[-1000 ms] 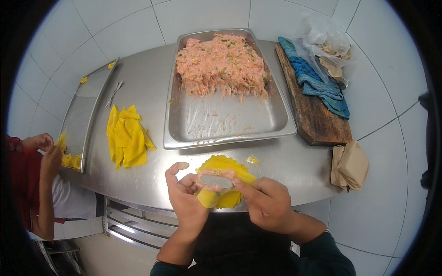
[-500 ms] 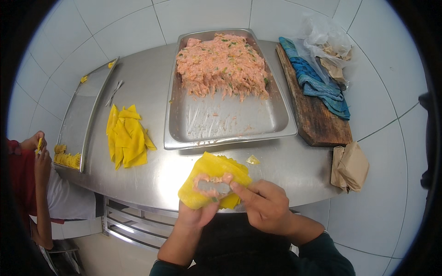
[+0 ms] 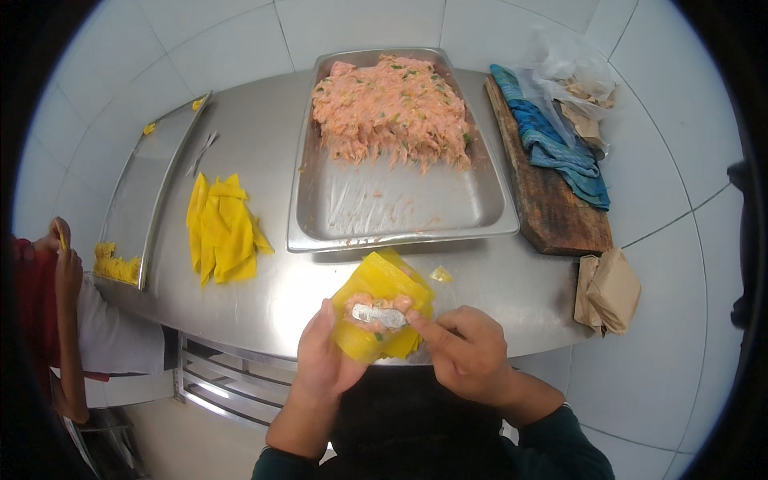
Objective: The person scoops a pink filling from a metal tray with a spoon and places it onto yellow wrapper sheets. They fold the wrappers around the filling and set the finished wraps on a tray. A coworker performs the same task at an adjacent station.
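My left hand [image 3: 324, 356] holds a stack of square yellow dough wrappers [image 3: 392, 272] from below and the left side, just off the table's front edge. Pink minced filling [image 3: 362, 302] is smeared on the top wrapper. Pressed flat on that filling is the shiny metal blade of a spreader [image 3: 378, 317]. My right hand [image 3: 472, 352] is closed on the spreader, its index finger pointing along it; the handle is hidden in the fist. Beyond the stack is a deep steel pan [image 3: 400, 216] with a heap of the same minced filling [image 3: 388, 112] at its far end.
Loose yellow wrappers [image 3: 224, 232] lie left of the pan. Further left are a small metal utensil [image 3: 202, 152] and a shallow tray [image 3: 148, 176] with yellow pieces [image 3: 120, 270]; a co-worker's hands [image 3: 64, 248] are beside it. Right stand a wooden board [image 3: 544, 212], blue cloth [image 3: 560, 156] and brown paper [image 3: 612, 288].
My left hand has turned, so its thumb now stands up along the stack's left side. The stack has tilted, and the blade now catches the light on the filling.
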Available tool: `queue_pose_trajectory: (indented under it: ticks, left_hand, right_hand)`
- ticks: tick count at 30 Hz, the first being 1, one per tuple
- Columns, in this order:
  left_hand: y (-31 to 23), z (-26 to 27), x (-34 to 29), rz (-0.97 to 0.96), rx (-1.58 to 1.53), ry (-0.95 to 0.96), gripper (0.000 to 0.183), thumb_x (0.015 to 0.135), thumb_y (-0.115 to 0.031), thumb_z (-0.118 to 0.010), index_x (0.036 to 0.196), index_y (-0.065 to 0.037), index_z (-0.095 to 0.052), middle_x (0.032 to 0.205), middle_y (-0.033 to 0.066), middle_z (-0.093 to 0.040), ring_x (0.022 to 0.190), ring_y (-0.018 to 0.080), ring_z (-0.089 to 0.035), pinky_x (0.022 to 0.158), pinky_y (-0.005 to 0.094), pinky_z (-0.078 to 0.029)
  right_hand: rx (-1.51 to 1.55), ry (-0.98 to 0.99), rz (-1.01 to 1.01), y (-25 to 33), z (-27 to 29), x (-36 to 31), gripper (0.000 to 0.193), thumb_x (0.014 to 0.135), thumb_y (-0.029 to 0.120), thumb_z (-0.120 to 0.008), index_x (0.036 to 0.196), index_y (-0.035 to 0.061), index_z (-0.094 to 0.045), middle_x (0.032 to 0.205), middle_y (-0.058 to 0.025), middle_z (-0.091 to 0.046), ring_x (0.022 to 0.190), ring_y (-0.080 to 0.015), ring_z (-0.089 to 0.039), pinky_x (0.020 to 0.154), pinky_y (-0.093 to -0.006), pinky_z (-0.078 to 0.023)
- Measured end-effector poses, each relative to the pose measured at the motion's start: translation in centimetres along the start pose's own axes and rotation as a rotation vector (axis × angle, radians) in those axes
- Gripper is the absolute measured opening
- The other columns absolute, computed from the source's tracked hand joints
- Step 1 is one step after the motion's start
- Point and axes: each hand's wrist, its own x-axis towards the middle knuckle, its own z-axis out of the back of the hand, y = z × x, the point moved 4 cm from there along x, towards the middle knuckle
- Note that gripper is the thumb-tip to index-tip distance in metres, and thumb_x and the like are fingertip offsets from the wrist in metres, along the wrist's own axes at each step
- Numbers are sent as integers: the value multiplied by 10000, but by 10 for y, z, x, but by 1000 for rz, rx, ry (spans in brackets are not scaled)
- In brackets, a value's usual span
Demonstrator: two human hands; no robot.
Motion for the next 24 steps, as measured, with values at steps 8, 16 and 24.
queue_pose_trajectory:
  ticks: [8,16,24]
  left_hand:
    - [6,26,0,131,-480,-285,650,1099,-459,-260,1528,28,-292,1526,251,-405,1396,389,-435,1211,527,-285]
    - [5,30,1,101,-514,-219,635,1096,-447,-288,1531,17,-301,1539,233,-410,1411,378,-420,1218,524,-269]
    - [-5,31,2,32,-405,-255,615,1090,-427,-341,1518,14,-331,1517,220,-442,1402,367,-434,1203,499,-304]
  right_hand:
    - [-63,64,-15,-15,-13,-9,578,707,-44,-665,1262,109,-716,808,-70,-566,654,-220,-570,597,-348,-479]
    - [77,-19,-108,-11,4,-5,502,709,-109,-645,1173,57,-738,750,-79,-571,630,-230,-576,576,-345,-488]
    - [42,-19,-296,-21,14,-2,315,840,5,-675,1151,49,-704,759,-80,-552,618,-241,-544,547,-363,-440]
